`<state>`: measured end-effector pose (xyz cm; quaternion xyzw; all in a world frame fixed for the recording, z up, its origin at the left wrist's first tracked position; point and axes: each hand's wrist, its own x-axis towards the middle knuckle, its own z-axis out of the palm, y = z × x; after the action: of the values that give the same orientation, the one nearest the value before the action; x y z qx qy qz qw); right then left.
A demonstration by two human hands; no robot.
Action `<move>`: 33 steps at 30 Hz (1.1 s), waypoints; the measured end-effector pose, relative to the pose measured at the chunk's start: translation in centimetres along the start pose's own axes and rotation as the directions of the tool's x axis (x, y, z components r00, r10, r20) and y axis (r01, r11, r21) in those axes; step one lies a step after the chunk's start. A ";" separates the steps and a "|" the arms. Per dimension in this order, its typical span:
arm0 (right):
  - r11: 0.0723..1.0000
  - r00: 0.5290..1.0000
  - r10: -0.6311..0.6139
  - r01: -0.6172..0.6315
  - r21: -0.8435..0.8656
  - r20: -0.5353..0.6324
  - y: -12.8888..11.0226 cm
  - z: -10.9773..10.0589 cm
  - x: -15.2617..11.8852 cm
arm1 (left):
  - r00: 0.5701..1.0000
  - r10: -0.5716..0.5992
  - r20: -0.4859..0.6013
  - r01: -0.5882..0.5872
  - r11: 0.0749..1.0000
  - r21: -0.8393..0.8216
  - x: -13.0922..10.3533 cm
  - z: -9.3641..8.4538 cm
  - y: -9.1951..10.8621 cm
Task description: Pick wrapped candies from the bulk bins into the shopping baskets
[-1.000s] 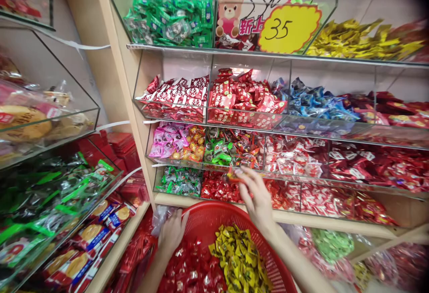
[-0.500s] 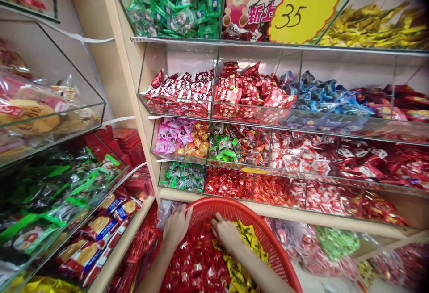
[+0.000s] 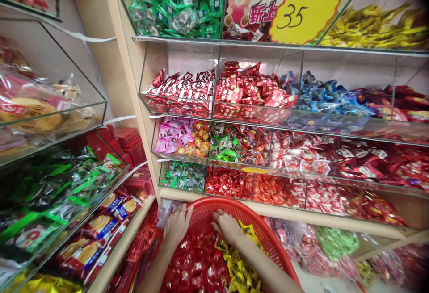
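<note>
A round red plastic basket (image 3: 279,244) stands low in front of me. Red-wrapped candies (image 3: 197,261) fill its left and middle part, and yellow-and-black wrapped candies (image 3: 239,270) lie along the right. My left hand (image 3: 177,225) grips the basket at its far left rim, the thumb on the inner side. Inside the basket, my right hand (image 3: 228,227) is over the far edge of the candies, palm down. Its fingers are bent and a little apart, with no candy visible in them; the underside of that hand is hidden.
Glass-fronted shelves of wrapped candies (image 3: 231,182) rise just behind the basket. On the left, a slanted shelf holds packaged biscuits (image 3: 100,226). Bagged goods (image 3: 337,241) lie below the shelves at the right. A yellow price sign (image 3: 303,16) hangs on the top shelf.
My right hand has lifted and shifted slightly toward the far side of the basket. Some candies beneath it have moved. My left hand stays on the rim.
</note>
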<state>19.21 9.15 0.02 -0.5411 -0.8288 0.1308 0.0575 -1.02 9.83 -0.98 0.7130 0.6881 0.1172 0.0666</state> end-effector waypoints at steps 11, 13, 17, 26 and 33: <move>0.922 0.997 0.040 -0.011 0.388 -0.066 0.0 1.8 1.1 | 0.999 -0.032 0.025 0.032 0.999 0.004 -0.1 -0.4 0.4; 0.921 0.998 0.046 -0.026 0.389 -0.043 -0.3 2.1 1.2 | 0.999 -0.028 0.018 0.028 1.000 0.003 0.0 -0.3 0.3; 0.951 0.997 0.072 -0.060 0.305 -0.027 -1.0 0.8 0.6 | 1.000 -0.015 0.011 0.015 1.000 0.002 0.1 0.1 -0.1; 0.973 0.922 -0.112 0.178 0.148 -0.372 -1.6 -12.3 -2.4 | 0.999 -0.020 0.031 0.020 1.000 -0.005 0.3 0.3 -0.2; 0.993 0.771 -0.119 0.078 -0.093 -0.625 2.6 -21.8 -2.6 | 0.999 -0.028 0.037 0.028 1.000 0.005 0.2 -0.2 0.1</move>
<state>27.74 11.18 20.36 -0.5109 -0.7927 -0.0861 0.3212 -0.94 9.96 -0.75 0.7054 0.6970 0.1018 0.0794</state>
